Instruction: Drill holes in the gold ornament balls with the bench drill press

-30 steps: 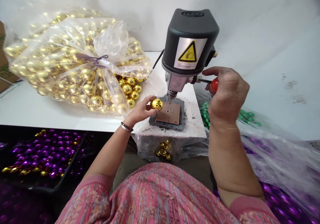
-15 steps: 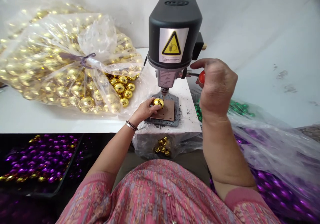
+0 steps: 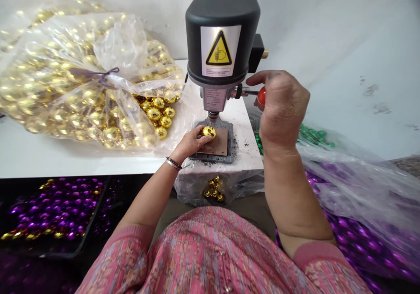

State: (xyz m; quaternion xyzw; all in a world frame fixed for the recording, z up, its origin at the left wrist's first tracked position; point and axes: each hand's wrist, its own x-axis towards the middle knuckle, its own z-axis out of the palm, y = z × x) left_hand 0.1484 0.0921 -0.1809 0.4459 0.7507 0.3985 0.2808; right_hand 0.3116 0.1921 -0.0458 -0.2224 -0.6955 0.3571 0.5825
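Note:
My left hand [image 3: 194, 141] pinches a shiny gold ball [image 3: 209, 132] over the brown board [image 3: 220, 143] on the base of a small drill press [image 3: 223, 36]. The chuck [image 3: 213, 115] is directly above the ball, with a thin bit pointing down at it; whether the bit has entered the ball I cannot tell. My right hand [image 3: 282, 108] is wrapped around the red knob [image 3: 261, 96] of the press's feed lever, at the right side of the machine. Dark shavings lie around the base.
A tied clear bag [image 3: 121, 44] of gold balls covers the left of the white table [image 3: 108, 165]. Several gold balls [image 3: 214, 189] lie in plastic below the table edge. A black tray of purple balls [image 3: 62, 208] stands lower left; bagged purple balls [image 3: 357, 237] lie lower right, green ones [image 3: 316, 136] behind.
The view has shifted slightly, so the press appears further left and higher. The gold ball now sits more directly under the bit. Both hands keep their holds.

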